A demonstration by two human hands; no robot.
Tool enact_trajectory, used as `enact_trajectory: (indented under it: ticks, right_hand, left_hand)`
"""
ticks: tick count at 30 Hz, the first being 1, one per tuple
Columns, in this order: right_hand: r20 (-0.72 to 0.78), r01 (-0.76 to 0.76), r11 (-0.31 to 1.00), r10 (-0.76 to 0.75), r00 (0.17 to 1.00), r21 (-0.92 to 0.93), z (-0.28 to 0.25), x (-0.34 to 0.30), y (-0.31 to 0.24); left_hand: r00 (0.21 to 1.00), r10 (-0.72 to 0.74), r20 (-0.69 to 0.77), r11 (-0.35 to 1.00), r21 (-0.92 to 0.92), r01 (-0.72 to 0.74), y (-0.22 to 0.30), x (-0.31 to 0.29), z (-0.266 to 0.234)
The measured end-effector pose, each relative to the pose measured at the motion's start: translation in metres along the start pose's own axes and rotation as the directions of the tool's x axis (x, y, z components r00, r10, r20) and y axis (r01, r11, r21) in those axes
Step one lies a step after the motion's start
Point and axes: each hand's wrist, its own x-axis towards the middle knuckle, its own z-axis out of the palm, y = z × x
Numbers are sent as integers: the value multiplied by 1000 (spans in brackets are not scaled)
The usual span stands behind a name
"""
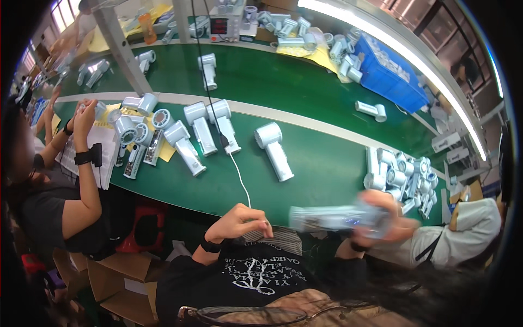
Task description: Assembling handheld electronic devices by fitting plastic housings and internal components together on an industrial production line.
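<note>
My right hand (pixel 381 218) is wrapped round a light-blue handheld fan (pixel 332 219) shaped like a small hair dryer. Both are smeared by motion over the table's front edge, and small blue lights glow on the fan. My left hand (pixel 239 222) is closed, thumb and fingers pinched, at the lower end of a white cable (pixel 241 177). Its end is hidden in the fingers. Further up, the cable meets a black connector (pixel 224 140). One loose fan (pixel 275 151) lies beyond my hands, and two more fans (pixel 201 128) (pixel 224 125) lie near the connector.
A heap of fans (pixel 403 177) covers the right of the green table (pixel 321 158); more fans and parts (pixel 139 128) lie left, beside a co-worker's hands (pixel 84 117). Behind stand a blue bin (pixel 389 71) and a device with a red display (pixel 223 24). Another person (pixel 457 234) sits right.
</note>
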Motion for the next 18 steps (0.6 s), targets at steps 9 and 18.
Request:
enact_trajectory:
  ticks: [9, 18]
  right_hand:
    - [-212, -27, 924, -59, 975, -381, -21, 63, -31]
    - [-9, -308, 671, 424, 906, 674, -21, 58, -2]
  left_hand:
    - [993, -40, -112, 996, 78, 49, 9, 0, -3]
    - [996, -26, -88, 999, 41, 29, 2, 5, -8]
